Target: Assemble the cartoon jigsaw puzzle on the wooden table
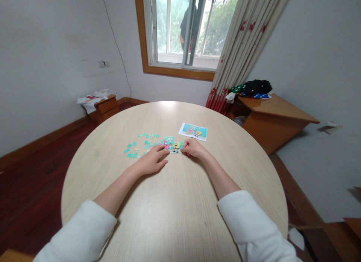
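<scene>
A partly joined jigsaw puzzle point(170, 140) with pink, pale green and yellow cartoon figures lies on the round table. My left hand point(153, 159) rests at its left side, fingers spread, the fingertips over the pink figure. At the puzzle's right edge is my right hand point(192, 147), its thumb and fingers pinched together; whatever is between them is hidden. Loose turquoise puzzle pieces point(132, 155) are scattered left of the puzzle, some close to my left hand. Behind my right hand lies a printed picture card point(194, 131) showing similar figures.
The pale round table point(169, 209) fills the middle. A wooden desk point(270, 107) with dark cloths point(255, 88) stands at the right, beside a curtain point(239, 40). A small wooden stand point(107, 108) is at the far left. A person point(186, 26) shows beyond the window.
</scene>
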The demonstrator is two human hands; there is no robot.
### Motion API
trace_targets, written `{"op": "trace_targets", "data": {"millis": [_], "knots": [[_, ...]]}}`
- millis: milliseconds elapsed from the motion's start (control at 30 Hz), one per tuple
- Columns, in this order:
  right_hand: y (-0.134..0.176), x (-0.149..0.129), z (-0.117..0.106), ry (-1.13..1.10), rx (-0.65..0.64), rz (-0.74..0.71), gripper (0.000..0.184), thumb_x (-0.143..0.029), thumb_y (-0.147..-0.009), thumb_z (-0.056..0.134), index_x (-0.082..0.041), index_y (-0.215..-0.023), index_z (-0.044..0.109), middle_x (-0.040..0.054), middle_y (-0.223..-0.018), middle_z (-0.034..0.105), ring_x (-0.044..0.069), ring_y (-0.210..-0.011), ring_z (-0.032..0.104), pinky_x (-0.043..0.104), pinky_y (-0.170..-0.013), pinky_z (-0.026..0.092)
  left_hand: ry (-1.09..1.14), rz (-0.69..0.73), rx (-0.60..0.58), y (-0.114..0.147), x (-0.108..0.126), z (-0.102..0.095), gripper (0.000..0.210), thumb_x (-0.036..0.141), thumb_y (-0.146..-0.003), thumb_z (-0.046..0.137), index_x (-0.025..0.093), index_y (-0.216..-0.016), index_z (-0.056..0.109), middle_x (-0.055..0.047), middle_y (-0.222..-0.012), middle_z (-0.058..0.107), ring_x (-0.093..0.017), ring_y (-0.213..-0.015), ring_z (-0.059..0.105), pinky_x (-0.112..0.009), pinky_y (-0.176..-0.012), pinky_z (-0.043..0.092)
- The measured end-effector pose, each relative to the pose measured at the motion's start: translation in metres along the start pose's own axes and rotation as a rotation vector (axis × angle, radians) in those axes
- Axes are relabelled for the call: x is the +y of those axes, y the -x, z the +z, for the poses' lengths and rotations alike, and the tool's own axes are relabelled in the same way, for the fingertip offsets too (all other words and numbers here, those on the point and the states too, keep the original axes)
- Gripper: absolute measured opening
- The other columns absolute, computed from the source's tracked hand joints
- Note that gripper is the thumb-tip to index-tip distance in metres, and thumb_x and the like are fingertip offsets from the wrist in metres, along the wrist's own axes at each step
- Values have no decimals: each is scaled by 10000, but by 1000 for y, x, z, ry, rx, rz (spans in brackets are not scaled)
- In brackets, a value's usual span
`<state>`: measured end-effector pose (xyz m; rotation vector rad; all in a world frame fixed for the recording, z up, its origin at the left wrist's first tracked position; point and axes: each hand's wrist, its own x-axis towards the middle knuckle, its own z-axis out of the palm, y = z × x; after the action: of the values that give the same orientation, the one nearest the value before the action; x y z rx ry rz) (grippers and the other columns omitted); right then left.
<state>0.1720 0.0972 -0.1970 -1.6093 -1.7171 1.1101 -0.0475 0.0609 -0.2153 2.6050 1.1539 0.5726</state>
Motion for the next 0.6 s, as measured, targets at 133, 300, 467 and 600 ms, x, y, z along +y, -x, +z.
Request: {"op": "trace_targets", "data": {"millis": [133,300,467,600], "knots": [[0,-1,0,5,5,3,189,-41,-592,592,-160,-505,472,-48,-365,491,57,-349,412,181,-374,249,-1,3,2,0,0,0,382,324,-845,480,177,-1186,568,-151,-1302,463,-277,-1223,424,-437,-1027,360],[0,-1,1,-1,10,0,184,-42,-576,592,-160,-496,475,-50,-365,492,52,-344,403,180,-369,237,-1,12,15,0,0,0,372,324,-838,491,193,-1176,573,-141,-1287,478,-274,-1216,432,-437,-1019,370],[1,1,-3,-137,-4,9,200,-83,-591,592,-164,-471,454,-55,-350,462,39,-330,353,184,-361,204,5,9,5,0,1,-1,375,317,-841,486,176,-1177,576,-150,-1290,486,-274,-1212,440,-438,-1022,370],[-2,6,-8,-301,-18,0,256,-167,-625,621,-173,-462,423,-63,-335,418,32,-325,311,186,-355,187,6,-3,3,0,1,-2,381,318,-838,492,169,-1178,577,-153,-1301,485,-269,-1218,441,-432,-1028,368]]}}
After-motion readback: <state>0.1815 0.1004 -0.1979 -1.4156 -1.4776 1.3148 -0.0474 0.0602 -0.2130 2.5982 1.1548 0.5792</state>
